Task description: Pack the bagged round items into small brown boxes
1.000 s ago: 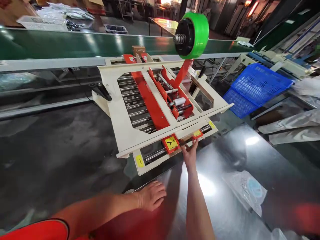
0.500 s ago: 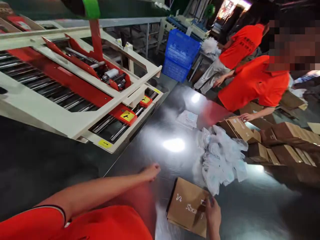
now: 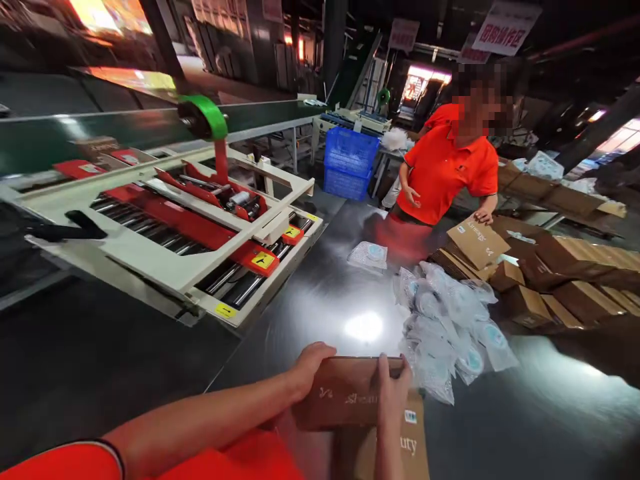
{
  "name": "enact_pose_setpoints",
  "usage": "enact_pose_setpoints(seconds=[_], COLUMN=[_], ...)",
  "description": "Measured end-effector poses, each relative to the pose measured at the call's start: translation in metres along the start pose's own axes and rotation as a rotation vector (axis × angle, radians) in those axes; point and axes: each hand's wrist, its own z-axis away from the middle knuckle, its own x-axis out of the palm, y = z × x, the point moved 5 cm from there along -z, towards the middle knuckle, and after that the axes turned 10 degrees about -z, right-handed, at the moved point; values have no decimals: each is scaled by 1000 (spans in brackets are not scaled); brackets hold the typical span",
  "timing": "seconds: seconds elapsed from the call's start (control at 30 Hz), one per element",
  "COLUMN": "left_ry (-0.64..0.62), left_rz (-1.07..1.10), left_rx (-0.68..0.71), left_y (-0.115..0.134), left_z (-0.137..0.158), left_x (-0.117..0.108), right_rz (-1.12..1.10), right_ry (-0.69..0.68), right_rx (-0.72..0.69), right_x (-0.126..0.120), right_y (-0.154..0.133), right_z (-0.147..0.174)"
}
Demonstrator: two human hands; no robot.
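The left hand and right hand, fingers curled, grip a brown carton, flat carton below them; apparently box-shaping, calling for even two-handed pressure.

Left hand, right hand apart; fingers bent, forearms extended.

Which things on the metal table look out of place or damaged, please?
One packet lies alone, apart from the heap and nearer the machine, so it looks stray. The heap is untidy, its packets overlapping at many angles. I see no spill, and no damage on the held carton.
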Motion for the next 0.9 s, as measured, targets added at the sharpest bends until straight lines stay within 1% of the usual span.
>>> enact_pose_setpoints(seconds=[0.1,0.17,0.23,0.3,0.37,0.5,0.57,0.6,0.67,0.73,0.83,0.9], left_ry=[79,163,251,290,247,71,43,50,114,232,403,427], left_rz=[8,-32,-75,-113,-173,-283,-325,-348,-398,-442,-494,-571], left_rx=[73,138,196,234,263,298,302,298,285,263,245,311], left_y=[11,21,32,42,49,57,58,58,57,52,34,21], left_z=[17,21,20,15,8,-1,-6,-9,-12,-6,23,48], left_x=[-40,-68,-92,-110,-121,-137,-147,-152,-164,-176,-186,-180], right_rz=[-144,-270,-378,-394,-316,-105,-9,37,112,156,198,202], right_ry=[-65,-115,-182,-274,-383,-628,-720,-756,-826,-892,-938,-943], right_rx=[-12,-28,-28,-68,-170,-424,-520,-559,-626,-667,-661,-645], right_x=[39,63,86,106,121,135,139,141,147,155,165,169], right_y=[-32,-48,-56,-57,-54,-50,-53,-56,-64,-72,-74,-70], right_z=[14,32,55,78,97,117,122,124,128,129,126,121])
